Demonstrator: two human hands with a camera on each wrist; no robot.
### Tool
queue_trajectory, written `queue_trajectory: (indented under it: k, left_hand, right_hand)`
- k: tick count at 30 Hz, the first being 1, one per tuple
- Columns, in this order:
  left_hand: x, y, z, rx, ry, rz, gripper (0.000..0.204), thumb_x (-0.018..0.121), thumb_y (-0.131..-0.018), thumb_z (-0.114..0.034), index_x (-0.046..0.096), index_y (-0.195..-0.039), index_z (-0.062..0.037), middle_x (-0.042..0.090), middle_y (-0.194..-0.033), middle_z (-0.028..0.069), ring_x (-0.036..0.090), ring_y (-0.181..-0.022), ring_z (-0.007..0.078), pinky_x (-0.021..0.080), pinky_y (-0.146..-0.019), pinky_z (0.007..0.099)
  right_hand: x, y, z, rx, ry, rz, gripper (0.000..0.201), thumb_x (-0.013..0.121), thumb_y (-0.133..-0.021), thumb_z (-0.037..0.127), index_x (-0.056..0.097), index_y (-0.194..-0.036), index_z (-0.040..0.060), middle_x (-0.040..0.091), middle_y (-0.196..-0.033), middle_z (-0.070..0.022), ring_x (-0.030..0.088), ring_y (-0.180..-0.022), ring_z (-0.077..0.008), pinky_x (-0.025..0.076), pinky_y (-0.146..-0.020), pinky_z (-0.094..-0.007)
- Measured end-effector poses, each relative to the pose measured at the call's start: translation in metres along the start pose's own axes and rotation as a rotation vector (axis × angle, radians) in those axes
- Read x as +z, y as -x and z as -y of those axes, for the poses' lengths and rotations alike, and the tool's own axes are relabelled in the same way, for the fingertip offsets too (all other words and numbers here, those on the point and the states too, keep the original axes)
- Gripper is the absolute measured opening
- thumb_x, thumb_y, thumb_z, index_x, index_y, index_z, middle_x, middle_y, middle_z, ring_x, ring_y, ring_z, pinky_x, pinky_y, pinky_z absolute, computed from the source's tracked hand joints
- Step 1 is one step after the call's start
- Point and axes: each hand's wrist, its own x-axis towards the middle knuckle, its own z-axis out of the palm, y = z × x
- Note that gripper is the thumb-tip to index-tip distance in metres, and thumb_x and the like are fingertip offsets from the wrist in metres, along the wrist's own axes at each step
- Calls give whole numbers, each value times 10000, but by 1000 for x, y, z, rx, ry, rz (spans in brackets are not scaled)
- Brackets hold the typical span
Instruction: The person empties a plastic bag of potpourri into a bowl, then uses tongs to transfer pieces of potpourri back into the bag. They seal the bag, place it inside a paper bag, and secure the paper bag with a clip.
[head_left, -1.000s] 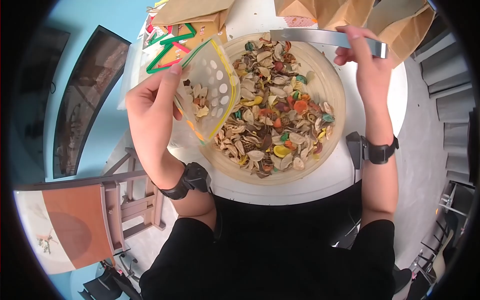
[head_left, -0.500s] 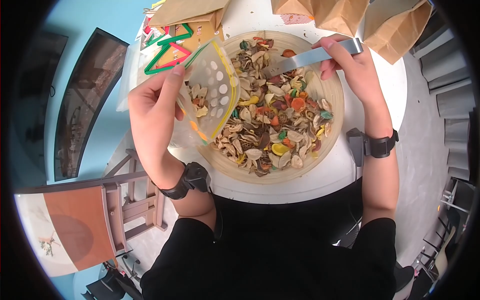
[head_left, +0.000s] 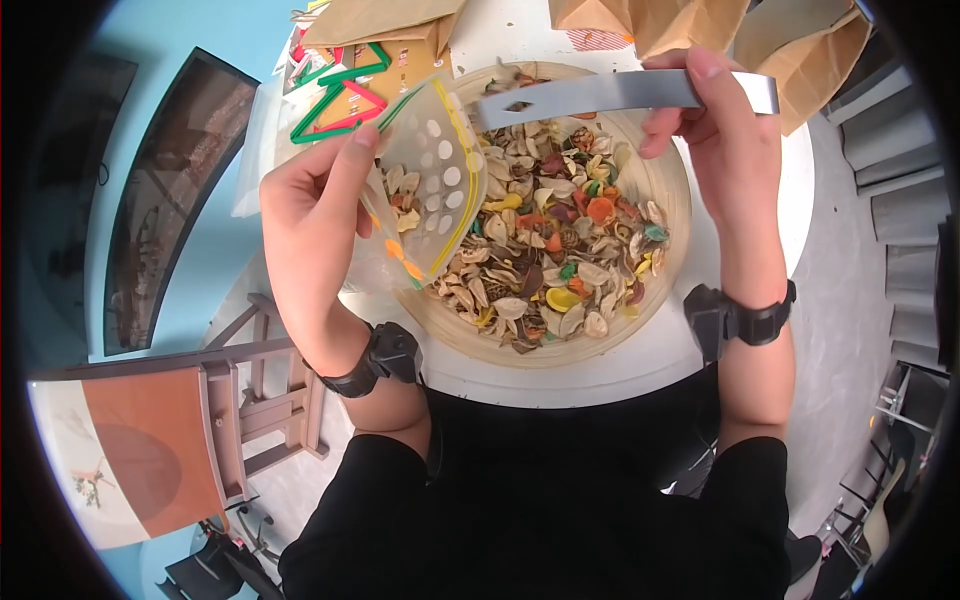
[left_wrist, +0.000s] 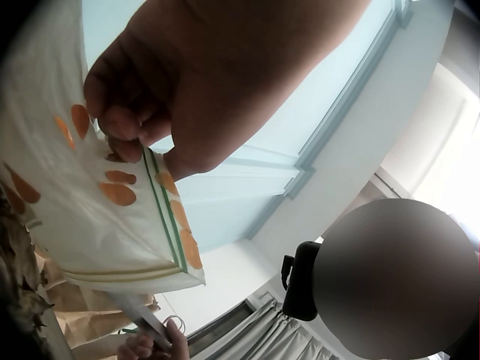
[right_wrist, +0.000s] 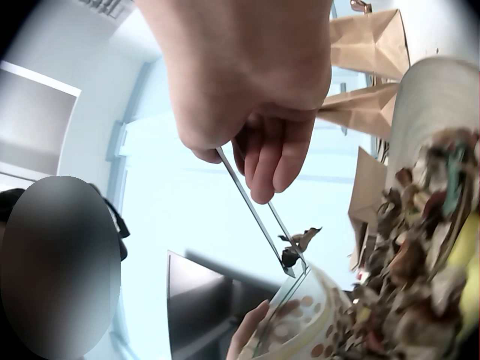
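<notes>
My left hand [head_left: 318, 205] pinches the top edge of a clear zip bag [head_left: 437, 185] with white and orange dots, its mouth facing right. Some dried petals lie inside it. In my right hand [head_left: 728, 135] is a pair of metal tongs [head_left: 600, 92], held level with the tips right at the bag's mouth. The right wrist view shows a dark dried piece [right_wrist: 291, 256] between the tong tips, above the bag. Below both hands, dried potpourri [head_left: 560, 245] in beige, orange, yellow and green fills a wide round bowl [head_left: 655, 165].
Brown paper bags [head_left: 800, 60] stand along the table's far right side. At the back left lie another paper bag [head_left: 385, 25] and green and red strips [head_left: 350, 75]. The round white table [head_left: 480, 385] shows around the bowl. A wooden easel-like stand [head_left: 270, 410] is at the left.
The tongs dipped into the potpourri half a second ago. They have since risen and moved left to the bag's mouth with a dried piece. My left hand and the bag have barely moved.
</notes>
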Motion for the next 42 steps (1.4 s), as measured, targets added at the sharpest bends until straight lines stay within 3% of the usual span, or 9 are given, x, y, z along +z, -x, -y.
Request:
queue_trajectory:
  k: [3, 6, 7, 8, 16, 26, 32, 35, 42]
  left_hand:
    - [0, 0, 0, 0, 5, -26, 265, 662, -919, -221, 731, -924, 35, 518, -590, -31, 419, -476, 37, 306, -447, 212]
    - [0, 0, 1, 2, 1, -35, 268, 665, -919, -226, 730, -916, 34, 516, -586, -32, 418, -475, 36, 302, -447, 212]
    - [0, 0, 1, 2, -2, -36, 268, 665, -919, -227, 730, -913, 33, 515, -584, -32, 418, -474, 36, 300, -447, 212]
    - [0, 0, 1, 0, -4, -36, 268, 666, -919, -228, 731, -912, 32, 513, -583, -33, 417, -474, 36, 299, -446, 212]
    - [0, -1, 1, -1, -12, -16, 264, 667, -918, -226, 732, -910, 30, 508, -576, -34, 414, -470, 36, 296, -445, 212]
    - [1, 0, 1, 5, -3, -4, 256, 666, -915, -216, 733, -922, 31, 516, -588, -34, 418, -471, 35, 304, -443, 212]
    - [0, 0, 3, 13, 7, 8, 255, 664, -917, -212, 733, -930, 33, 526, -599, -31, 422, -476, 36, 313, -447, 210]
    - [1, -1, 2, 10, 14, 2, 253, 664, -917, -210, 732, -927, 34, 528, -601, -29, 423, -479, 35, 316, -448, 209]
    - [-3, 0, -3, 38, -14, -95, 252, 649, -922, -204, 735, -901, 32, 516, -596, -34, 411, -490, 32, 307, -453, 212]
  right_hand:
    - [25, 10, 0, -140, 83, 36, 298, 578, -948, 242, 683, -984, -34, 700, -820, -106, 658, -592, -175, 535, -595, -273]
    - [12, 12, 2, -178, 113, 30, 324, 562, -954, 262, 679, -978, -40, 706, -884, -99, 648, -589, -173, 531, -595, -272]
    - [4, 11, 7, -157, 198, 38, 476, 460, -990, 362, 625, -1038, -82, 655, -755, -152, 622, -590, -223, 506, -624, -312]
    - [-2, 9, 11, -123, 221, -2, 487, 439, -995, 368, 633, -1017, -78, 638, -710, -137, 605, -575, -209, 491, -601, -294]
    - [-49, -12, -10, 64, 438, -199, 357, 650, -903, 355, 695, -908, 1, 614, -622, -46, 592, -531, -112, 458, -536, -224]
    - [-42, -7, -15, 194, 380, -50, 331, 649, -901, 332, 710, -902, 7, 618, -606, -48, 597, -509, -116, 448, -523, -218]
    - [-27, -5, -8, 134, 403, -76, 369, 593, -933, 331, 692, -911, -24, 598, -595, -38, 575, -496, -126, 467, -517, -237]
    - [-14, -5, -1, 29, 262, -92, 382, 553, -949, 312, 670, -979, -50, 609, -625, -65, 593, -524, -156, 497, -546, -264]
    - [22, 1, 9, -162, 136, 116, 461, 456, -979, 330, 638, -1051, -88, 654, -765, -142, 636, -620, -213, 537, -614, -316]
